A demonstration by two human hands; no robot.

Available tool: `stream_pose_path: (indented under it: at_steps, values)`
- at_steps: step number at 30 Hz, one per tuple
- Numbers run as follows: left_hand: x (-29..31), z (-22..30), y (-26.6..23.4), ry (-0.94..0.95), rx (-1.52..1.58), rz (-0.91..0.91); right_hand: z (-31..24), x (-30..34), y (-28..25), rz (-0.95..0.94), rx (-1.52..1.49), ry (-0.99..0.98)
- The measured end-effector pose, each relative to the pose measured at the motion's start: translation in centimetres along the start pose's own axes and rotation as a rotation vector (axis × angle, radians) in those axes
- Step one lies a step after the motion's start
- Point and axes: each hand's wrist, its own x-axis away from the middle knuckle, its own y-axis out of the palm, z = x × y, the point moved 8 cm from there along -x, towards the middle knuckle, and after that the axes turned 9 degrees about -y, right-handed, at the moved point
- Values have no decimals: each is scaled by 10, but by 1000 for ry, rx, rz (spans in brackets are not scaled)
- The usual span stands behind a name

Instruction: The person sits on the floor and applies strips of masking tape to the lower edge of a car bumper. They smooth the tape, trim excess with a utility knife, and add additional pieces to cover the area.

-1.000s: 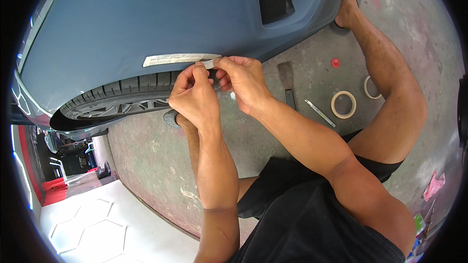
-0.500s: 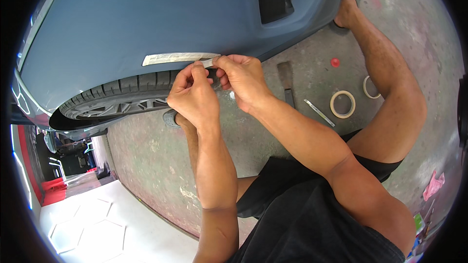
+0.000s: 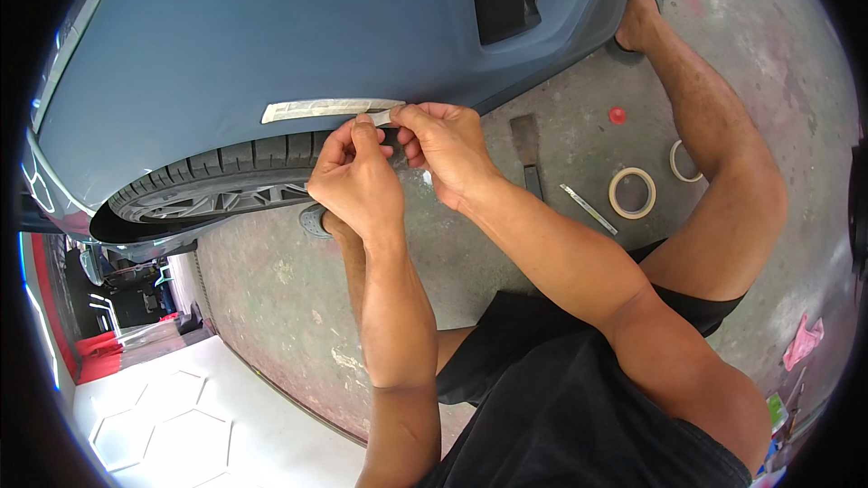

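Note:
A strip of beige masking tape (image 3: pixel 316 109) lies stuck along the lower edge of a blue-grey car panel (image 3: pixel 271 27), just above the wheel arch. My left hand (image 3: pixel 357 181) and my right hand (image 3: pixel 443 149) meet at the strip's right end. Both pinch the loose end of the tape between thumb and fingers. Below the strip is the black tyre (image 3: pixel 217 172) with its dark rim. My fingers hide the very end of the tape.
On the concrete floor to the right lie a scraper (image 3: pixel 527 149), a thin metal strip (image 3: pixel 588 209), two tape rolls (image 3: pixel 632 192) (image 3: pixel 684 161) and a small red cap (image 3: pixel 617 115). A pink rag (image 3: pixel 803 341) lies far right. My knees and feet flank the spot.
Both hands stay at the tape's right end; the fingers have shifted only slightly along it. The strip on the panel is unmoved.

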Motion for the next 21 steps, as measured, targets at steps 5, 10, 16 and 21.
stream_pose_path:
  at_steps: [5,10,16,21]
  values:
    - [0,4,0,-1,-36,-10,0,0,1,2,-15,6]
    - [0,7,-2,1,-68,-2,0,1,1,3,-40,16]
    - [-2,6,-1,-1,-79,-3,1,-1,0,-9,-21,4]
    - [-2,5,-1,34,-48,25,0,-1,1,-10,-27,5]
